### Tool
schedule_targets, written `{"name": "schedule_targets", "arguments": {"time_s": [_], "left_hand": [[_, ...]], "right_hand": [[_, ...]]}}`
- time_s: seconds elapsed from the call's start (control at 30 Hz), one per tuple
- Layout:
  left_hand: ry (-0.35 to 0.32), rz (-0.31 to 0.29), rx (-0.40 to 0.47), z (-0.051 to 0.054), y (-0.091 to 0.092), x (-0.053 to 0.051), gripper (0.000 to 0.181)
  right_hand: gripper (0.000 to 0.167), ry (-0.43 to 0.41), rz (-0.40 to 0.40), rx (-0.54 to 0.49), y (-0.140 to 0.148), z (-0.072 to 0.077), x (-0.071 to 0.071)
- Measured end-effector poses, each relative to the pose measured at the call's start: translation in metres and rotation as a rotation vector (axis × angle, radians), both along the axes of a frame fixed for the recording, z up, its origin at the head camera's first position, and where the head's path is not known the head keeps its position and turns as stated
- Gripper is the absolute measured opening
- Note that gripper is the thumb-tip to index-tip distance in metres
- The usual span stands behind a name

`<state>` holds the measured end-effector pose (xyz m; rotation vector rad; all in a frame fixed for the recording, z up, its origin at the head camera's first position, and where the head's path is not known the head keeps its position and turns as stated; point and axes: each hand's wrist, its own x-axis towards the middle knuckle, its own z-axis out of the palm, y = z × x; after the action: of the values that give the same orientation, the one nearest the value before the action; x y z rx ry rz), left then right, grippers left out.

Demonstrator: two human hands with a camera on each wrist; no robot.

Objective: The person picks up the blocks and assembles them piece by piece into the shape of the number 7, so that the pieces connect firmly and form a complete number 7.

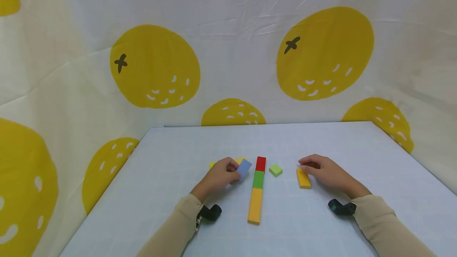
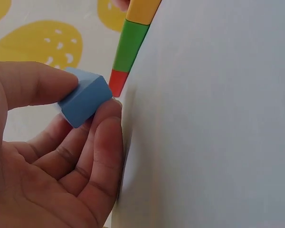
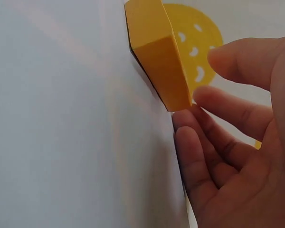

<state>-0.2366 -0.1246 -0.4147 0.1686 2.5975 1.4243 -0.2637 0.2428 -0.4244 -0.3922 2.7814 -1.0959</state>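
Note:
My left hand (image 1: 222,174) pinches a blue toy block (image 1: 244,169) between thumb and fingers. In the left wrist view that blue block (image 2: 88,99) is tilted in the fingertips. Just to its right runs a row of blocks: red (image 1: 261,163) at the far end, green (image 1: 258,179) behind a long orange one (image 1: 255,206). At the right, my right hand (image 1: 326,173) hovers by the far end of an orange block (image 1: 303,178). In the right wrist view the thumb (image 3: 237,59) stands apart from this orange block (image 3: 156,54); whether the other fingers touch it, I cannot tell.
Between the row and my right hand lies a small light green block (image 1: 276,170). Something yellow (image 1: 240,160), partly hidden, lies behind my left hand. The white table (image 1: 171,146) meets a cloth (image 1: 235,70) printed with yellow fruit shapes at its back edge.

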Motion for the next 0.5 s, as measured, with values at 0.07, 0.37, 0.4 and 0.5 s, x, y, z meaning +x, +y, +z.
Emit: {"name": "schedule_targets", "arguments": {"time_s": [0.07,0.37,0.4,0.5], "left_hand": [[-0.003,-0.001,0.009,0.001,0.0,0.001,0.024],[0.003,0.033,0.085,0.002,0.003,-0.005,0.022],[0.005,0.031,0.096,0.002,0.004,-0.006,0.021],[0.01,0.013,0.137,0.004,0.007,-0.011,0.024]], "right_hand": [[0.045,0.004,0.008,0.003,0.0,0.001,0.002],[0.048,-0.016,0.071,0.009,-0.003,0.004,0.005],[0.048,-0.016,0.075,0.013,-0.002,0.005,0.006],[0.047,-0.009,0.076,0.018,-0.001,0.006,0.006]]}}
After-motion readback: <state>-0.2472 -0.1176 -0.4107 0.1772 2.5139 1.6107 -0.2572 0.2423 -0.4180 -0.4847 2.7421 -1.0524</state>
